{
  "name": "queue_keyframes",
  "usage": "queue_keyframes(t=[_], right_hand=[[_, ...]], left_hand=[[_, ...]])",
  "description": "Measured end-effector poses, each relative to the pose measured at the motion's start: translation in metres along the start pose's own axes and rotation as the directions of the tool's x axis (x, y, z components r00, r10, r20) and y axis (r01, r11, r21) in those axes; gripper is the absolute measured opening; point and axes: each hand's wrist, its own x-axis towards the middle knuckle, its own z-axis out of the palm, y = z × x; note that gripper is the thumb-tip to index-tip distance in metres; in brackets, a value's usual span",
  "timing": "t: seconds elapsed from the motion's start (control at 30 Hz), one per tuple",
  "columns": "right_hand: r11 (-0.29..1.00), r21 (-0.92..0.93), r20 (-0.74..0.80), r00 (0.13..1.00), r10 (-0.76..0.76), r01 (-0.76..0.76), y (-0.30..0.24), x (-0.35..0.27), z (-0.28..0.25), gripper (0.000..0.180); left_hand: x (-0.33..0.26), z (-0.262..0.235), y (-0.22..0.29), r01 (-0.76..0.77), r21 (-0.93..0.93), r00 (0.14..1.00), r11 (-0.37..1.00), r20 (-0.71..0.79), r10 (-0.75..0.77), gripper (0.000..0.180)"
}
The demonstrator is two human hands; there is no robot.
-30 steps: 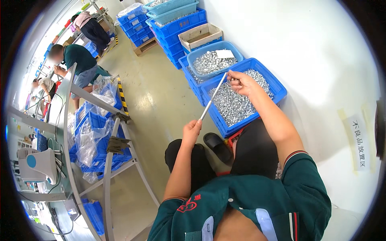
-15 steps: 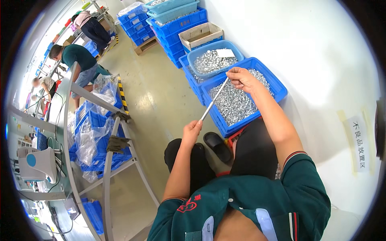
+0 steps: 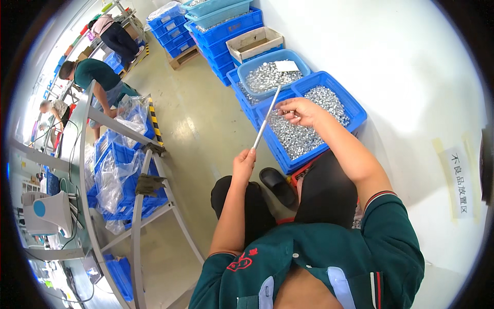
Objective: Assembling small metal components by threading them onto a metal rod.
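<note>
Fingers of both hands pinch a thin metal rod [image 3: 265,119] over the blue crate's [image 3: 355,110] near edge, open floor [image 3: 195,129] leftward.

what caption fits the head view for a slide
Seated person's left hand grips a thin metal rod while the right hand works near its top over a blue bin.

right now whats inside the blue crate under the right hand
The blue crate holds a heap of small silvery metal parts. The right hand covers some of them, and the crate's bottom is hidden.

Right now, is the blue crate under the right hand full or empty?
Partly full: the blue crate holds a heap of small silvery metal parts, its walls rising above them.
</note>
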Motion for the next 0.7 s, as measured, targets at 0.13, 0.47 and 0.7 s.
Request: queue_keyframes(t=[0.13,0.47,0.7], right_hand=[[0.982,0.136,-0.063,0.990,-0.123,0.131,-0.008,-0.004,-0.007,0.015],[0.923,0.314,-0.099,0.974,-0.203,0.224,-0.016,-0.011,-0.012,0.018],[0.942,0.244,-0.081,0.973,-0.217,0.230,-0.018,-0.013,-0.014,0.019]], left_hand=[[0.000,-0.003,-0.005,0.006,0.009,1.000,1.000,0.005,-0.006,0.030],[-0.003,-0.005,-0.009,-0.066,0.119,0.998,0.991,0.027,0.063,0.032],[-0.004,-0.004,-0.008,-0.085,0.106,0.996,0.991,0.049,0.080,0.032]])
